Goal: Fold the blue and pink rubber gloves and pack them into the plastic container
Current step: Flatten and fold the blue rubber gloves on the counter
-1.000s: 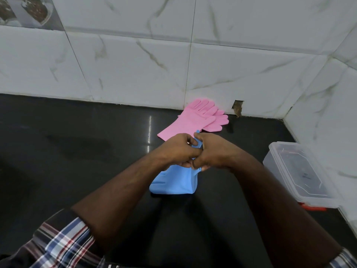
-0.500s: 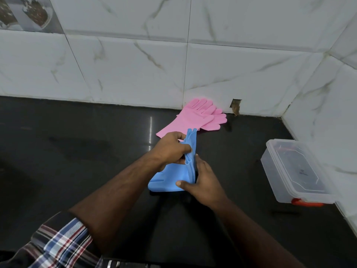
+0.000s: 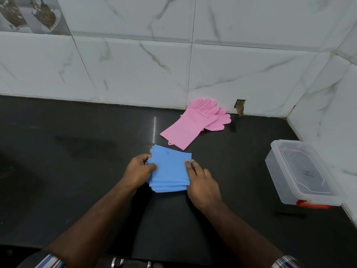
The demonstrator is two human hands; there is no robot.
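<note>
The blue gloves lie folded into a flat, layered square on the black counter, near its middle. The left hand pinches the stack's left edge, thumb on top; the right hand lies flat with spread fingers pressing the right edge. Just behind, two pink gloves lie unfolded, overlapping, fingers toward the tiled wall. One clear container with its lid on and a red latch sits well apart to the right, in the corner. Nothing lies between it and the stack.
</note>
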